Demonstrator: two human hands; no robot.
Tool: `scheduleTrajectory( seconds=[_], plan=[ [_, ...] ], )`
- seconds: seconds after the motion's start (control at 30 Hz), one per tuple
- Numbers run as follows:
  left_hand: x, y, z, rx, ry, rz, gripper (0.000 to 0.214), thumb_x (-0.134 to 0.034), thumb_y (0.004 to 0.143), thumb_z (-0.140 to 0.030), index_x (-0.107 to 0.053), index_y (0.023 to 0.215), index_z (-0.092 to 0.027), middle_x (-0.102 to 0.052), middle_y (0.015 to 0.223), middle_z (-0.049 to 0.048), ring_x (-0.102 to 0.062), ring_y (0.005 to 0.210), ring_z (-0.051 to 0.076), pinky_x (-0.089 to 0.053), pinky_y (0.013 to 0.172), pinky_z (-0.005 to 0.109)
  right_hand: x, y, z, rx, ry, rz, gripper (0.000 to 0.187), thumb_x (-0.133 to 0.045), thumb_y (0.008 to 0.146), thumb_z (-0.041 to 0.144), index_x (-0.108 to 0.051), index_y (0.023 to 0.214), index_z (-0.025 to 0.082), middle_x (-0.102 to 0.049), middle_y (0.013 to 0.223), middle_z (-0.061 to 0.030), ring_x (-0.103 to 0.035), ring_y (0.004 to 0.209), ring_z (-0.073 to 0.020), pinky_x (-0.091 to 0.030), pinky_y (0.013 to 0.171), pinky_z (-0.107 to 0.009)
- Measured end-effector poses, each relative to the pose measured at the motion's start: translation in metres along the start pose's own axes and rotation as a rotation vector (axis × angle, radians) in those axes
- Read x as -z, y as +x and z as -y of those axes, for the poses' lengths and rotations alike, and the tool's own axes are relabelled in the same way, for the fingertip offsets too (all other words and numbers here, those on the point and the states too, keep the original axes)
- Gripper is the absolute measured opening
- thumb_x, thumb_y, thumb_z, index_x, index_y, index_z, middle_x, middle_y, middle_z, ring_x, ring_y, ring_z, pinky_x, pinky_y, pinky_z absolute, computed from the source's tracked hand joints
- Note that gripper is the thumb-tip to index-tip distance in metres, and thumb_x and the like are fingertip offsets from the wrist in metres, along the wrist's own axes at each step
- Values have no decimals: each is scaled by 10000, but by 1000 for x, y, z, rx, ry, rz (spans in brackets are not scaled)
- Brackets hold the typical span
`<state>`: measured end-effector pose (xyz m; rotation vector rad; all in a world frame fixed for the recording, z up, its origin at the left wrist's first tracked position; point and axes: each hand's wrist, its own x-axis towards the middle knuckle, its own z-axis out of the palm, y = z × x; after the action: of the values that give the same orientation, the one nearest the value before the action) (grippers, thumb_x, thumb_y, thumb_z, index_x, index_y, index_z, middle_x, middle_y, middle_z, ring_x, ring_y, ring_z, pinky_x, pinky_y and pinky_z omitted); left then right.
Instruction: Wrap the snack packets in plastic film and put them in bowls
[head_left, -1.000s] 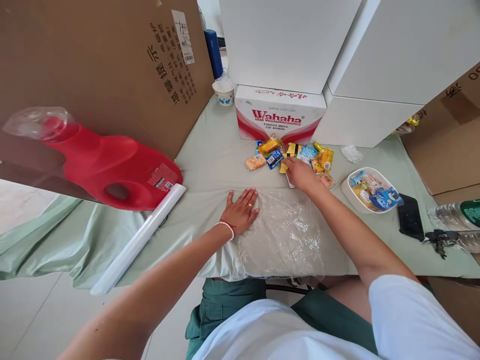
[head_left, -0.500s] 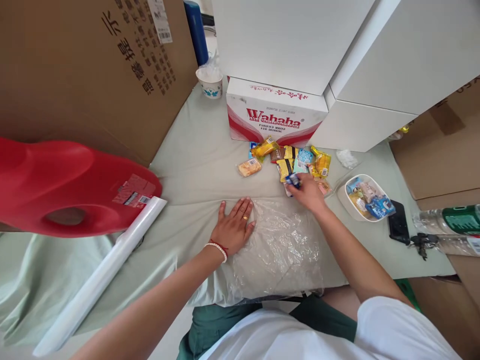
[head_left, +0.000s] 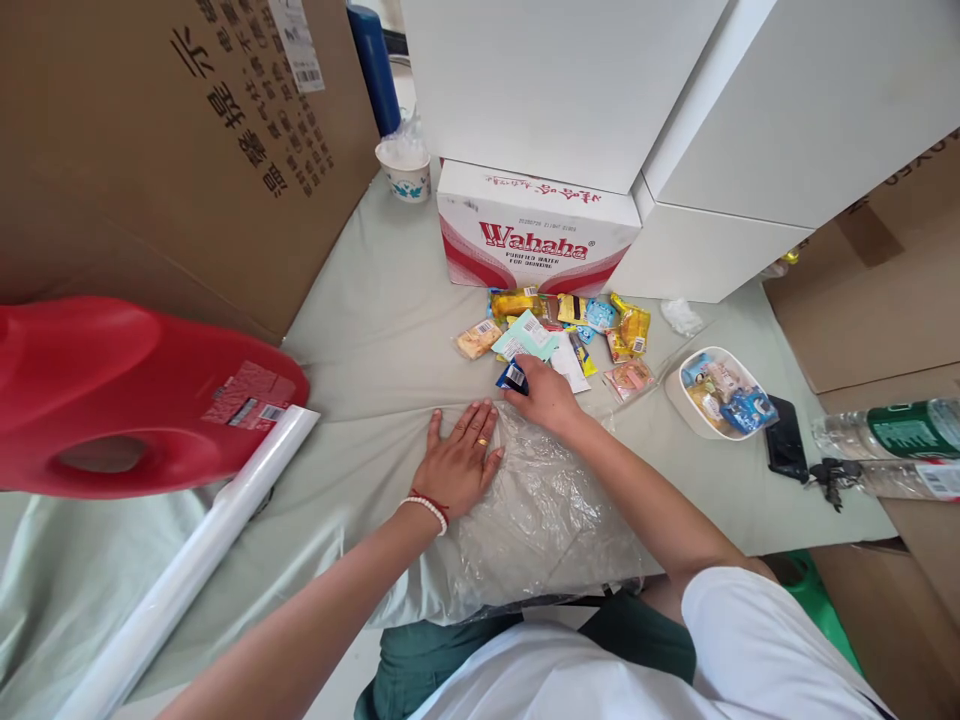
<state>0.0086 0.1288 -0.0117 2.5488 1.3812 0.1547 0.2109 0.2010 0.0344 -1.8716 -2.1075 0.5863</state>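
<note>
My left hand [head_left: 456, 462] lies flat with its fingers spread, at the left edge of a clear plastic sheet [head_left: 547, 520]. Between the fingertips of my right hand [head_left: 550, 396] is a small dark blue packet [head_left: 513, 376] with a barcode. Right behind it lies a pale green packet [head_left: 528, 337] beside a white packet [head_left: 568, 362]. A tan packet [head_left: 479, 339] rests to the left of the pile, and a pink packet [head_left: 629, 380] to the right. Yellow packets [head_left: 634, 327] and a light blue packet [head_left: 600, 315] are at the back.
A white tub [head_left: 679, 398] of wrapped snacks stands at right, near a black phone [head_left: 786, 440], keys [head_left: 834, 480] and plastic bottles [head_left: 911, 430]. Behind the pile is a Wahaha carton [head_left: 536, 235]. A red jug [head_left: 150, 390] and white roll [head_left: 195, 560] lie left.
My right hand has moved left and nearer with the blue packet. The pale green and white packets have shifted left and now lie spread apart. My left hand stays flat.
</note>
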Motion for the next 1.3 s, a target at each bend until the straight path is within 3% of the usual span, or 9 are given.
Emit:
scheduleTrajectory(
  seconds=[0.2, 0.3, 0.4, 0.57, 0.73, 0.87, 1.0, 1.17, 1.3],
  plan=[
    [1, 0, -1, 8, -8, 17, 637, -249, 1080, -446, -207, 1683, -247, -245, 1728, 74, -267, 1609, 285, 33, 1306, 665, 28, 2, -51, -284, 2, -314, 498, -566, 956, 507, -592, 1305, 153, -701, 1219, -197, -666, 1105, -337, -530, 916, -431],
    [2, 0, -1, 15, -16, 28, 639, -261, 1079, -442, -193, 1685, -252, -247, 1727, 76, -273, 1607, 287, 30, 1307, 662, 33, -2, -71, -425, -80, -254, 460, -587, 939, 461, -602, 1290, 165, -721, 1155, -184, -686, 1048, -344, -536, 878, -439],
    [1, 0, -1, 18, -18, 23, 640, -280, 1077, -442, -184, 1687, -270, -259, 1724, 77, -268, 1609, 287, 27, 1310, 653, 34, -4, -71, -305, -125, -144, 445, -630, 912, 470, -625, 1268, 203, -702, 1209, -167, -686, 1061, -340, -536, 879, -440],
    [-1, 0, 0, 10, -19, 13, 638, -268, 1079, -447, -188, 1687, -270, -249, 1728, 68, -262, 1611, 277, 41, 1311, 648, 63, 48, -72, -462, -131, -339, 576, -519, 970, 611, -630, 1279, 137, -694, 1190, -226, -664, 1142, -391, -518, 941, -503],
    [0, 0, -1, 26, -20, 9, 632, -256, 1082, -454, -215, 1683, -264, -251, 1729, 66, -256, 1613, 264, 52, 1313, 635, 82, 127, -88, -609, -189, -151, 685, -529, 983, 608, -605, 1380, 55, -639, 1357, -295, -618, 1281, -386, -501, 1010, -466],
    [1, 0, -2, 15, -21, 0, 634, -264, 1079, -459, -228, 1680, -263, -272, 1726, 70, -273, 1607, 272, 26, 1316, 635, 77, 146, -84, -553, -280, 24, 636, -756, 850, 508, -679, 1314, 79, -639, 1389, -276, -622, 1271, -375, -508, 1004, -428],
    [1, 0, -2, 19, -30, -17, 630, -266, 1079, -453, -234, 1680, -270, -278, 1727, 66, -274, 1606, 260, 40, 1318, 616, 82, 123, -77, -507, -276, -2, 456, -763, 830, 345, -722, 1227, 125, -712, 1275, -221, -676, 1130, -347, -540, 919, -423],
    [1, 1, -4, 9, -63, -19, 637, -274, 1075, -459, -251, 1676, -247, -286, 1728, 68, -263, 1608, 266, 50, 1312, 633, 95, 40, -59, -181, -122, -190, 515, -754, 856, 374, -667, 1322, 174, -720, 1198, -155, -671, 1054, -318, -538, 946, -474],
    [1, 1, -4, 7, -65, -25, 633, -260, 1076, -467, -270, 1670, -249, -280, 1731, 64, -258, 1609, 270, 22, 1309, 647, 82, -48, -27, 229, 9, 54, 588, -782, 839, 365, -611, 1377, 201, -670, 1240, -122, -650, 1099, -280, -530, 971, -428]
  ],
)
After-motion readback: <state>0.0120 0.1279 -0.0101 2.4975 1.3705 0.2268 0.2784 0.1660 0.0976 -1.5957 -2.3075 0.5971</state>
